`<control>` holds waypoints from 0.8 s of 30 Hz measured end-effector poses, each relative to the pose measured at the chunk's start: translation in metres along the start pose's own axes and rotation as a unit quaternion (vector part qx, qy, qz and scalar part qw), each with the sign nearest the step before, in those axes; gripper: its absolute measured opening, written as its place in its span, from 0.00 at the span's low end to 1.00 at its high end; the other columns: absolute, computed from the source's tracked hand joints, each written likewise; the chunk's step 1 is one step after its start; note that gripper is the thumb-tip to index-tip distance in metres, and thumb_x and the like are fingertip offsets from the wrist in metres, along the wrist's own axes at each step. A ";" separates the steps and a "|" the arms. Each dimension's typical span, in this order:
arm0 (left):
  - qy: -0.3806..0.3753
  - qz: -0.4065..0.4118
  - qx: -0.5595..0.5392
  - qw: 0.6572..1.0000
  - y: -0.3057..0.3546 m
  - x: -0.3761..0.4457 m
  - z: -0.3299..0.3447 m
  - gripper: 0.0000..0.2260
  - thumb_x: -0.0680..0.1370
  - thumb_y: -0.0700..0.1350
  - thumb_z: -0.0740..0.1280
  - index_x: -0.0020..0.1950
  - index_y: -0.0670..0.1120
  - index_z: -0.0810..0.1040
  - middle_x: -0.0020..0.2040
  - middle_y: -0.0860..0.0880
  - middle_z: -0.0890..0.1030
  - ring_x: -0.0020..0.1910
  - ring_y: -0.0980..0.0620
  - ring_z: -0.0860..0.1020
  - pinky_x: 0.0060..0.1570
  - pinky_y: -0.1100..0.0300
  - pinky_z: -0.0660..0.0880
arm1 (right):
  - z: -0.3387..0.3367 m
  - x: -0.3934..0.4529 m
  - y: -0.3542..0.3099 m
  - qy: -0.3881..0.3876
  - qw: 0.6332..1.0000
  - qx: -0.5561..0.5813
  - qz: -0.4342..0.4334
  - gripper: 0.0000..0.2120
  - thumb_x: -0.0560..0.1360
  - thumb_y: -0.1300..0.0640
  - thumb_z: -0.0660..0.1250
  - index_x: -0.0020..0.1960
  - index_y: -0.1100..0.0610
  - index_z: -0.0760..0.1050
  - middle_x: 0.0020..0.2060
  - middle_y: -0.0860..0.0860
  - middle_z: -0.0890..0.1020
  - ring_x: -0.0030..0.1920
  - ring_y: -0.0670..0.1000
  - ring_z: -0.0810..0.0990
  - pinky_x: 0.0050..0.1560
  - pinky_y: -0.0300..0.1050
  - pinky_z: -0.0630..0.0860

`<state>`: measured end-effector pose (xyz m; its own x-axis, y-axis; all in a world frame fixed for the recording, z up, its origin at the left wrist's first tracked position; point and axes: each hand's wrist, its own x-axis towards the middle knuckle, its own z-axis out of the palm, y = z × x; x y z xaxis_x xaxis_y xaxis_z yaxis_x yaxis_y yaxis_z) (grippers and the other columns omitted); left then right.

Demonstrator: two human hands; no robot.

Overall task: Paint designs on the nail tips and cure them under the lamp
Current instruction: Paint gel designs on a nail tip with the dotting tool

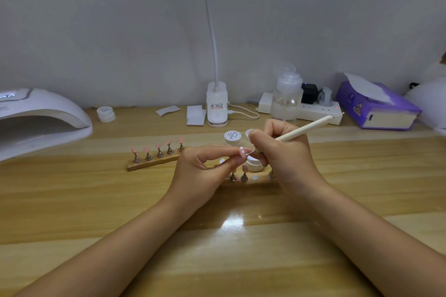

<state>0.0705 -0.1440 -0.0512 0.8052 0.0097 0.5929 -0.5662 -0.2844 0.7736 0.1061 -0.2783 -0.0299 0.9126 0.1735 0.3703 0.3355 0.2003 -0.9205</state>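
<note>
Pale grey wall backs a glossy, wood-grained tabletop (72, 200), its varnish throwing a bright glare patch near the front edge.

Above the middle of the tabletop, the left hand (205, 169) pinches a small glossy pink nail tip (241, 152) between thumb and forefinger, fingers curled close around it; whether the tip is on a stand stem I cannot tell. The right hand (282, 152) grips a slim cream-coloured dotting pen (304, 130) like a pencil, fingers clamped low on the shaft.

The key relation: the pen's long axis runs from upper right down to lower left, and its fine metal point meets the nail tip from the right, touching or just short of it. The right hand does the marking; the left only steadies.

Just behind the hands lies an open white gel pot (253, 164), with a lidded white round jar (232, 137) beyond it. A narrow wooden holder strip (154, 163) left of centre carries five pink tips on small metal cones, upright and evenly spaced; a second strip under the hands shows a few more cones.

At the far left edge sits the smooth white domed curing lamp (43, 116), well apart from the hands, its mouth facing the front. By my judgement the design is being dotted now, with curing not yet begun.
</note>
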 end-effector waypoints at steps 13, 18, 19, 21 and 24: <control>0.004 0.004 0.004 1.000 -0.002 0.000 0.000 0.10 0.67 0.44 0.70 0.48 0.49 0.82 0.40 0.61 0.83 0.41 0.63 0.81 0.44 0.68 0.75 | 0.001 -0.003 -0.003 -0.004 1.000 -0.022 0.001 0.16 0.69 0.65 0.66 0.26 0.57 0.65 0.17 0.46 0.70 0.19 0.42 0.68 0.22 0.33 0.67; 0.005 0.003 0.010 1.000 -0.002 0.000 0.000 0.11 0.67 0.44 0.70 0.49 0.48 0.82 0.41 0.58 0.83 0.42 0.61 0.81 0.44 0.66 0.76 | 0.002 -0.003 -0.001 -0.004 1.000 -0.021 -0.001 0.18 0.69 0.64 0.67 0.24 0.54 0.66 0.17 0.46 0.70 0.19 0.42 0.69 0.22 0.32 0.67; 0.006 0.001 0.008 1.000 -0.002 0.000 0.000 0.11 0.67 0.44 0.70 0.49 0.48 0.82 0.41 0.58 0.83 0.43 0.60 0.82 0.45 0.64 0.77 | 0.002 -0.002 -0.001 -0.003 1.000 -0.019 0.001 0.19 0.68 0.64 0.67 0.23 0.52 0.66 0.17 0.46 0.70 0.19 0.42 0.68 0.22 0.33 0.67; 0.007 -0.003 0.006 1.000 -0.001 0.000 0.001 0.12 0.67 0.44 0.70 0.50 0.46 0.81 0.42 0.56 0.83 0.44 0.59 0.82 0.45 0.62 0.78 | 0.001 -0.002 -0.001 -0.005 1.000 -0.019 0.002 0.20 0.68 0.64 0.67 0.21 0.52 0.66 0.17 0.46 0.70 0.19 0.42 0.68 0.22 0.33 0.67; 0.007 -0.001 0.005 1.000 -0.001 0.000 0.001 0.13 0.67 0.44 0.70 0.51 0.44 0.81 0.42 0.55 0.83 0.44 0.59 0.82 0.46 0.63 0.78 | 0.001 -0.001 0.000 -0.005 1.000 -0.020 0.000 0.20 0.69 0.64 0.67 0.21 0.52 0.67 0.17 0.46 0.70 0.19 0.42 0.68 0.22 0.33 0.67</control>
<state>0.0711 -0.1446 -0.0516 0.8040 0.0236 0.5942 -0.5627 -0.2932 0.7729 0.1049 -0.2775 -0.0303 0.9107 0.1829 0.3704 0.3439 0.1612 -0.9251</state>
